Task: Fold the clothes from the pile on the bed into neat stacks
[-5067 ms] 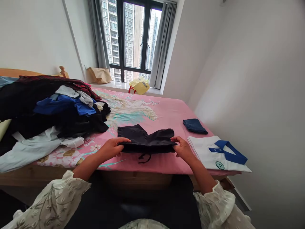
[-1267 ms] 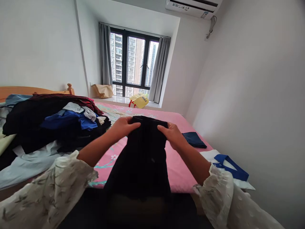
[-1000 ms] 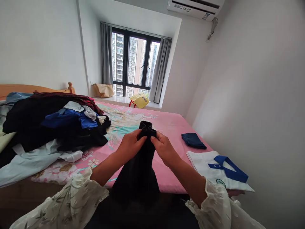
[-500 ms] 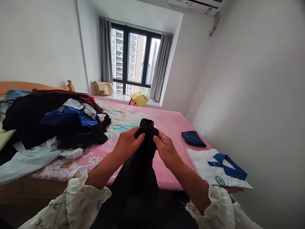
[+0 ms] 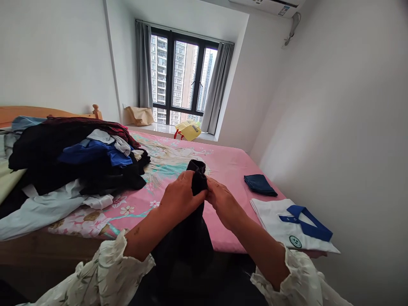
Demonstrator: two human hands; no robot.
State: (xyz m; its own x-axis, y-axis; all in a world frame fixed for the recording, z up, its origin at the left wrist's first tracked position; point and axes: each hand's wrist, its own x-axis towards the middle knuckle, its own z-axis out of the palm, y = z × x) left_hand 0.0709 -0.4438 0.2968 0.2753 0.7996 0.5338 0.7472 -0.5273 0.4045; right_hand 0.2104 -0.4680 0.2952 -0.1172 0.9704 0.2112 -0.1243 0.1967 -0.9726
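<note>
A black garment (image 5: 191,229) hangs from my two hands in the middle of the head view, its gathered upper edge standing up above my fingers. My left hand (image 5: 181,194) is closed on that edge from the left, thumb pointing right. From the right, my right hand (image 5: 223,200) pinches the same edge, its fingertips close to my left thumb. The lower part of the garment is dark and merges with the shadow below the bed.
A large heap of mixed clothes (image 5: 76,157) covers the left of the pink bed (image 5: 226,165). At the right edge lie a folded dark blue garment (image 5: 260,185) and a folded white shirt (image 5: 277,214) with a blue collar. Bags (image 5: 188,130) rest by the window.
My hands have come closer together at the garment's edge, and my left hand now covers more of it. The view has shifted slightly.
</note>
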